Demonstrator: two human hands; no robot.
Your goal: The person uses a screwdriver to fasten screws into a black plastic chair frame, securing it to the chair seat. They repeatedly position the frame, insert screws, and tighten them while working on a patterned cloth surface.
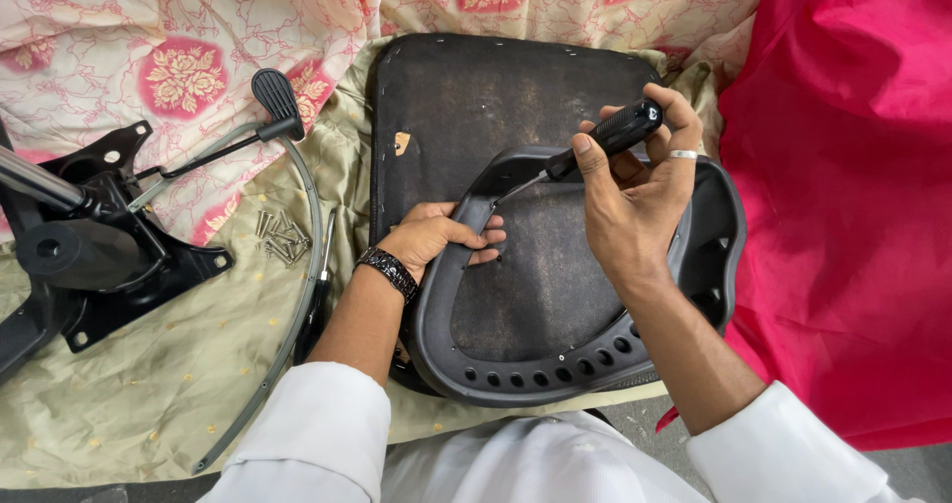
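Observation:
A black plastic chair frame (535, 372), ring-shaped with a row of holes along its near edge, lies on a dark seat board (466, 91). My left hand (436, 237), with a black wristband, grips the frame's left rim. My right hand (635, 190), wearing a silver ring, is closed around the black handle of a screwdriver (607, 136). Its thin shaft slants down to the left and its tip meets the upper left part of the frame.
A small heap of loose screws (280, 237) lies on the beige cloth left of the board. A black chair mechanism (94, 245) with a lever (268, 106) and a curved metal rod (307, 255) sits at the left. Bright pink fabric (853, 195) covers the right side.

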